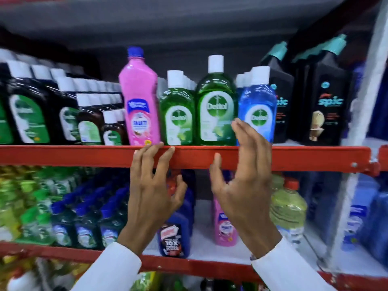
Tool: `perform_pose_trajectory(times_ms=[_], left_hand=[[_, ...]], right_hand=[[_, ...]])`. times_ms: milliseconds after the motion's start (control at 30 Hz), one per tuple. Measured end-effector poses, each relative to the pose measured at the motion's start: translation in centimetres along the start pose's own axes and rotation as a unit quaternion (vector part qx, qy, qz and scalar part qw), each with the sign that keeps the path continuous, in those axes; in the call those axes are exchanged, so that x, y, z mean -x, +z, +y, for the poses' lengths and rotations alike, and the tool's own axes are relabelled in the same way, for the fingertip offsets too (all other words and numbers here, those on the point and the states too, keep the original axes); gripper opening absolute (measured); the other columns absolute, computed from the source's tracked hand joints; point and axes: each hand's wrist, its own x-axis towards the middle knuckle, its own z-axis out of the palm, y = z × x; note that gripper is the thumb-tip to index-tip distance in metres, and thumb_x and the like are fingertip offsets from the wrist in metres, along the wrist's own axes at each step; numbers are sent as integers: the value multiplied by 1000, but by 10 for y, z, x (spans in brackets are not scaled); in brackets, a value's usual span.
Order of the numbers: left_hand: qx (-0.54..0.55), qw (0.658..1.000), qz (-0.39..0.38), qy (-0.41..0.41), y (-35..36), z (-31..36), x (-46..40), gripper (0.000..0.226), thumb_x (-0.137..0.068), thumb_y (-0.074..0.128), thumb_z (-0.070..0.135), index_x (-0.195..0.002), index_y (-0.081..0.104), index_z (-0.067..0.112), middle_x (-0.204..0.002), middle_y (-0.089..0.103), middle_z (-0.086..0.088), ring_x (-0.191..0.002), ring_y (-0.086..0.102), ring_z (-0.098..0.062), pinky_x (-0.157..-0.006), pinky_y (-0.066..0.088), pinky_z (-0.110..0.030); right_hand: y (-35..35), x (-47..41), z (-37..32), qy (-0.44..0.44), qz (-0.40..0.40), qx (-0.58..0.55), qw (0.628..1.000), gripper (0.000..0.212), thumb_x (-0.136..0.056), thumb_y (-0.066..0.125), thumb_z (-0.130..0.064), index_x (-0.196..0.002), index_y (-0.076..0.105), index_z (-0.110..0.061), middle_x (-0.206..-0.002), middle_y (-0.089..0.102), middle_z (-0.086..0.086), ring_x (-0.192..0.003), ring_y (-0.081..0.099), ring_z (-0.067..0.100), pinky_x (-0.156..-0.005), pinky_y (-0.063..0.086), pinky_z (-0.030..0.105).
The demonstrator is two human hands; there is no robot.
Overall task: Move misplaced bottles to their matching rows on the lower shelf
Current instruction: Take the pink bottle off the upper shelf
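**Pink bottle on the upper shelf is the one to pull**

Pink bottle (pixel 139 99) with the blue cap stands at the front lip of the upper shelf (pixel 63 156), squeezed between the brown bottles (pixel 90 122) on its left and the small green bottle (pixel 177 114) on its right. It looks like the odd one out up here. Its match, another pink bottle (pixel 224 223), sits on the lower shelf (pixel 210 252), just beside the dark blue bottle (pixel 175 234).

I've got both hands up at the red rail. My left hand (pixel 155 190) has its fingers (pixel 153 152) spread wide, tips resting on the rail right under the pink bottle's base, holding nothing. My right hand (pixel 243 175) is open too, palm turned inward, its fingers in front of the tall green bottle (pixel 216 106) and the blue bottle (pixel 258 110), empty as well.

Judging the grab now: I'd take the pink bottle with the left hand, wrapping around its body low down. It's tall and narrow, so I reckon it could tip. Neighbours stand tight against it, so lift straight toward me rather than sideways, or the small green one may topple off the edge. The right hand could steady the green bottles while I draw it out. Then down to the gap beside its pink twin, label forward.
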Motion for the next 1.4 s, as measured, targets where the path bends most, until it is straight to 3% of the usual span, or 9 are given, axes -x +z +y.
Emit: perform_pose_trajectory(times_ms=[233, 433, 567, 733, 900, 1033, 1233, 1333, 1400], left_hand=[[-7, 999, -26, -24, -7, -33, 2, 70, -77, 82, 28, -140, 55, 10, -147, 52, -17, -144, 43, -40, -126, 24, -61], [-28, 999, -33, -9, -5, -49, 5, 73, -72, 77, 31, -139, 48, 19, -147, 52, -18, -150, 29, -33, -126, 15, -67], [-14, 1000, -28, 3, 0, -52, 6, 76, -75, 74, 39, -142, 44, 19, -152, 42, -12, -152, 26, -32, -125, 17, -68], [11, 999, -37, -12, 3, -50, 8, 75, -78, 63, 42, -147, 38, 22, -157, 34, -9, -156, 18, -30, -129, 8, -62], [21, 999, -34, -24, 11, -50, 12, 84, -77, 74, 37, -151, 36, 23, -160, 31, -7, -159, 15, -29, -130, 3, -60], [11, 999, -32, -30, 9, -49, 12, 78, -80, 61, 37, -153, 39, 21, -159, 36, -10, -158, 20, -30, -132, -2, -54], [3, 1000, -4, -18, 7, -47, 9, 77, -82, 60, 48, -149, 36, 18, -154, 35, -9, -153, 27, -33, -129, 11, -63], [-11, 999, -24, -24, 5, -44, 9, 97, -72, 79, 49, -152, 33, 20, -153, 38, -10, -152, 29, -34, -130, 9, -61], [-27, 999, -17, -30, 4, -42, 8, 87, -73, 80, 35, -148, 43, 15, -150, 43, -15, -149, 33, -37, -127, 14, -64]], right_hand=[[72, -61, -83, 10, -153, -3, 988, 76, -87, 65, -12, -152, 28, 0, -157, 32, 18, -147, 28, 30, -122, 27, 38], [132, -102, -121, 35, -205, 76, 975, 97, -87, 66, -21, -154, 3, 7, -163, 6, 28, -153, 7, 41, -126, 12, 43], [159, -120, -129, 74, -235, 126, 961, 104, -85, 71, -27, -153, 1, 9, -161, 16, 30, -147, 23, 45, -120, 28, 48], [168, -127, -122, 65, -179, 89, 978, 93, -85, 69, -18, -153, 10, 6, -147, 38, 19, -127, 42, 35, -94, 50, 43], [152, -129, -126, 6, -122, -8, 992, 91, -86, 69, -23, -154, 14, 1, -146, 37, 15, -129, 38, 27, -102, 43, 33], [119, -144, -130, 0, -97, -100, 990, 95, -83, 74, -21, -154, 15, 0, -146, 37, 15, -133, 34, 27, -105, 40, 34], [47, -103, -109, 19, -138, -149, 979, 101, -80, 78, -31, -156, 15, -10, -141, 38, 3, -125, 40, 13, -94, 33, 8], [7, -76, -85, 50, -149, -164, 974, 101, -75, 82, -35, -154, 23, -14, -138, 43, -4, -121, 46, 9, -99, 40, 10], [-16, -59, -66, 77, -155, -164, 971, 100, -71, 84, -37, -151, 29, -16, -140, 47, -4, -123, 50, 10, -105, 41, 18]])
